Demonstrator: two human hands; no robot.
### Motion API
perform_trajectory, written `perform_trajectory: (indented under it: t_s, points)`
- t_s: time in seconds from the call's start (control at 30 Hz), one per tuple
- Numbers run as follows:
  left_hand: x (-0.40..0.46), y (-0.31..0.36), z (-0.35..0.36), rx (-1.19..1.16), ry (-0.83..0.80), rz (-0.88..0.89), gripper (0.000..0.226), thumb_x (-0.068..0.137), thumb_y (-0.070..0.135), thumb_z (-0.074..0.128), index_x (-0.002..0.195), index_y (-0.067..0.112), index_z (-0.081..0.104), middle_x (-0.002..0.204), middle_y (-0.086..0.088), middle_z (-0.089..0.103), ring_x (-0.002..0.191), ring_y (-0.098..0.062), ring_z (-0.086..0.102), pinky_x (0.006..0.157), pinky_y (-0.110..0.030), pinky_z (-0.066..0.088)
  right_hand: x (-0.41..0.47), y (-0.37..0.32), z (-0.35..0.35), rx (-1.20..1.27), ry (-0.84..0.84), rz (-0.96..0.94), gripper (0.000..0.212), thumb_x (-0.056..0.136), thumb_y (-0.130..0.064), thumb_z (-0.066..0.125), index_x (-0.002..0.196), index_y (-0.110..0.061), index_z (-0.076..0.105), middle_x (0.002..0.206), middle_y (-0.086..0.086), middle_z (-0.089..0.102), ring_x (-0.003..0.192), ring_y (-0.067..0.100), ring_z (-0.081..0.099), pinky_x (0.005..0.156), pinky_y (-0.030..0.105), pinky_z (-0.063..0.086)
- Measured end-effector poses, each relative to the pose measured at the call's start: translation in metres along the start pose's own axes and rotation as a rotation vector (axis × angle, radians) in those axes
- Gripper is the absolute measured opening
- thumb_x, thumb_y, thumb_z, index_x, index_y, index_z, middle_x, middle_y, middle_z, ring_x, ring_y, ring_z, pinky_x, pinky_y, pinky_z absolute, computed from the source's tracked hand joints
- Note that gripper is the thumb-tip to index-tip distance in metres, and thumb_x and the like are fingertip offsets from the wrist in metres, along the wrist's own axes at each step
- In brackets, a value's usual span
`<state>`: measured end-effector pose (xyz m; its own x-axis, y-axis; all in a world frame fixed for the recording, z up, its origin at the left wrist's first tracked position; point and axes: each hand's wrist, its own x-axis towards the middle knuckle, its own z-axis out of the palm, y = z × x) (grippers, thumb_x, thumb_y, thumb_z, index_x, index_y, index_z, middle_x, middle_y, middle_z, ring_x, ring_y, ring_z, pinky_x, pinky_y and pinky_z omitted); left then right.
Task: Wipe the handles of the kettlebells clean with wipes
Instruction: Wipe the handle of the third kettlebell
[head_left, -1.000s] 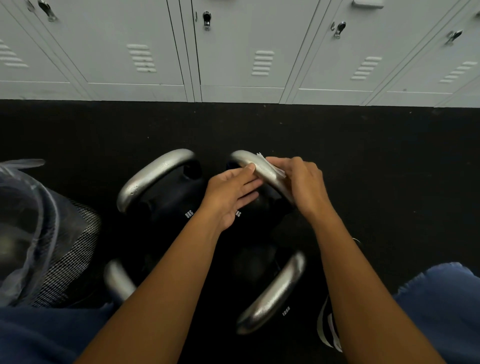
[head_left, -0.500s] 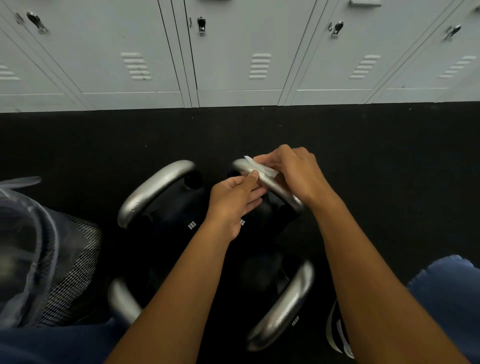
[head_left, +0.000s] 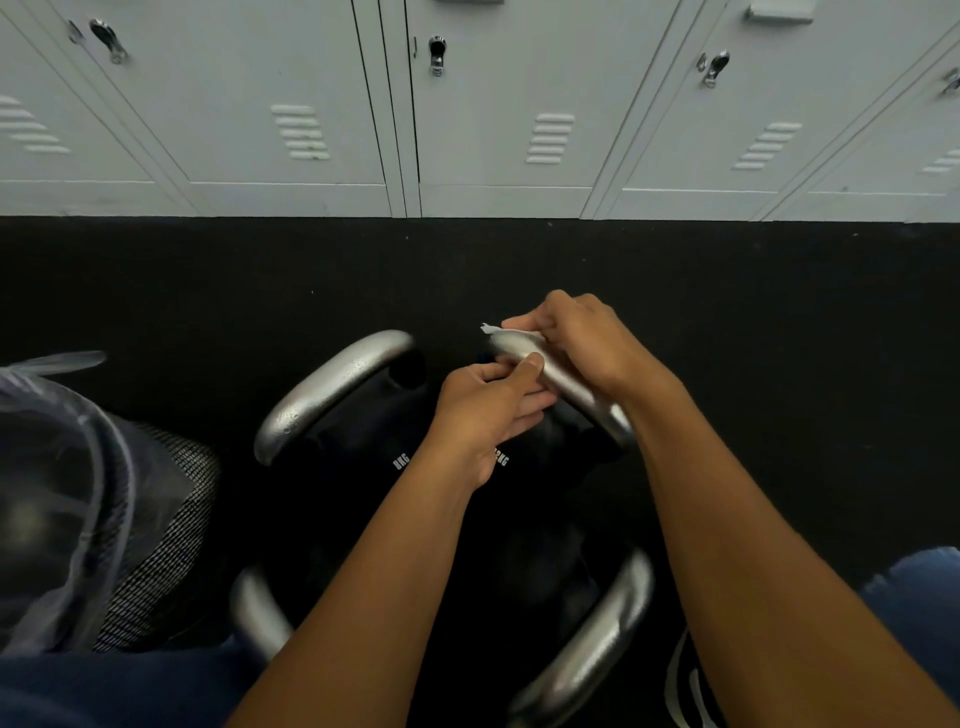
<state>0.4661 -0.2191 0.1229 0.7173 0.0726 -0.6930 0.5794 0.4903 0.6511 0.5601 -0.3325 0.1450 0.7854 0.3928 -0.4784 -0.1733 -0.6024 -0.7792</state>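
Observation:
Several black kettlebells with silver handles stand on the dark floor. My right hand (head_left: 587, 343) presses a white wipe (head_left: 506, 331) onto the far end of the back right kettlebell's handle (head_left: 576, 387). My left hand (head_left: 491, 402) rests on the same handle from the left, thumb on the metal, fingers curled under it. The back left kettlebell's handle (head_left: 327, 389) lies untouched beside it. Two nearer handles show at the front left (head_left: 254, 613) and the front right (head_left: 592, 654), partly hidden by my forearms.
Grey lockers (head_left: 467, 130) line the wall beyond the black floor (head_left: 779, 338). A mesh bin with a clear plastic liner (head_left: 78, 493) stands at the left. My blue-clad knees (head_left: 914, 597) and a shoe (head_left: 685, 680) are at the bottom edge.
My right hand has slid the wipe up along the handle toward its far end. My left hand stayed on the handle, shifting slightly. The camera tilted a little.

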Motion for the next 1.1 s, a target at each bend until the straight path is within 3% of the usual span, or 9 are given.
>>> perform_trajectory:
  t_s: [0.1, 0.23, 0.37, 0.47, 0.7, 0.93, 1.0, 1.1]
  points:
    - [0.002, 0.003, -0.002, 0.016, -0.018, -0.027, 0.023, 0.098, 0.023, 0.068, 0.113, 0.006, 0.069, 0.102, -0.007, 0.079, 0.096, -0.015, 0.076, 0.090, -0.033, 0.060, 0.006, 0.000, -0.002, -0.028, -0.050, 0.010, 0.053, 0.104, -0.031, 0.030, 0.105, -0.021, 0.081, 0.101, -0.013, 0.079, 0.104, 0.015, 0.070, 0.106, 0.045, 0.050]
    - [0.004, 0.006, -0.004, 0.025, -0.037, -0.043, 0.022, 0.098, 0.023, 0.067, 0.111, 0.006, 0.069, 0.102, -0.008, 0.079, 0.097, -0.015, 0.076, 0.090, -0.033, 0.060, 0.001, 0.013, -0.010, 0.051, -0.075, 0.004, 0.053, 0.102, -0.033, 0.029, 0.105, -0.027, 0.082, 0.106, -0.005, 0.079, 0.106, 0.019, 0.072, 0.107, 0.049, 0.049]
    - [0.004, 0.006, -0.005, 0.024, -0.031, -0.051, 0.022, 0.098, 0.023, 0.068, 0.111, 0.006, 0.068, 0.102, -0.008, 0.079, 0.096, -0.016, 0.076, 0.090, -0.034, 0.060, 0.017, 0.014, -0.003, 0.090, -0.132, 0.062, 0.054, 0.102, -0.035, 0.029, 0.112, -0.022, 0.080, 0.107, 0.000, 0.079, 0.109, 0.020, 0.071, 0.111, 0.050, 0.045]
    - [0.002, 0.007, -0.004, 0.023, -0.030, -0.053, 0.020, 0.097, 0.023, 0.068, 0.110, 0.007, 0.068, 0.102, -0.009, 0.079, 0.096, -0.016, 0.076, 0.091, -0.035, 0.060, 0.033, 0.009, 0.000, 0.081, -0.172, 0.118, 0.055, 0.105, -0.036, 0.029, 0.107, -0.019, 0.082, 0.104, 0.006, 0.080, 0.109, 0.029, 0.071, 0.111, 0.053, 0.045]
    - [0.000, 0.008, -0.004, 0.010, -0.031, -0.058, 0.018, 0.098, 0.022, 0.068, 0.107, 0.008, 0.068, 0.104, -0.010, 0.078, 0.097, -0.017, 0.076, 0.093, -0.036, 0.059, 0.045, 0.015, -0.003, 0.108, -0.188, 0.175, 0.058, 0.103, -0.042, 0.029, 0.107, -0.017, 0.082, 0.105, 0.012, 0.079, 0.109, 0.032, 0.071, 0.111, 0.056, 0.045]
    - [0.000, 0.008, -0.005, 0.008, -0.051, -0.066, 0.023, 0.096, 0.026, 0.069, 0.110, 0.007, 0.068, 0.102, -0.008, 0.079, 0.095, -0.015, 0.077, 0.091, -0.035, 0.060, 0.051, 0.000, 0.007, -0.043, -0.268, 0.219, 0.061, 0.102, -0.045, 0.027, 0.108, -0.016, 0.081, 0.104, 0.013, 0.079, 0.107, 0.036, 0.070, 0.110, 0.053, 0.047]
    - [-0.001, 0.009, -0.006, 0.117, 0.035, -0.016, 0.023, 0.094, 0.031, 0.073, 0.105, 0.011, 0.069, 0.090, -0.003, 0.080, 0.087, -0.013, 0.077, 0.087, -0.036, 0.061, 0.047, -0.006, 0.009, -0.091, -0.261, 0.155, 0.059, 0.103, -0.042, 0.027, 0.105, -0.018, 0.081, 0.102, 0.006, 0.080, 0.109, 0.033, 0.069, 0.108, 0.050, 0.048]
    - [0.002, 0.012, -0.006, 0.432, 0.397, 0.269, 0.026, 0.090, 0.043, 0.069, 0.085, 0.019, 0.064, 0.072, 0.002, 0.073, 0.074, -0.011, 0.070, 0.078, -0.033, 0.057, 0.039, -0.011, 0.016, -0.129, -0.197, 0.049, 0.058, 0.100, -0.037, 0.028, 0.099, -0.014, 0.081, 0.097, 0.000, 0.080, 0.103, 0.029, 0.070, 0.104, 0.048, 0.049]
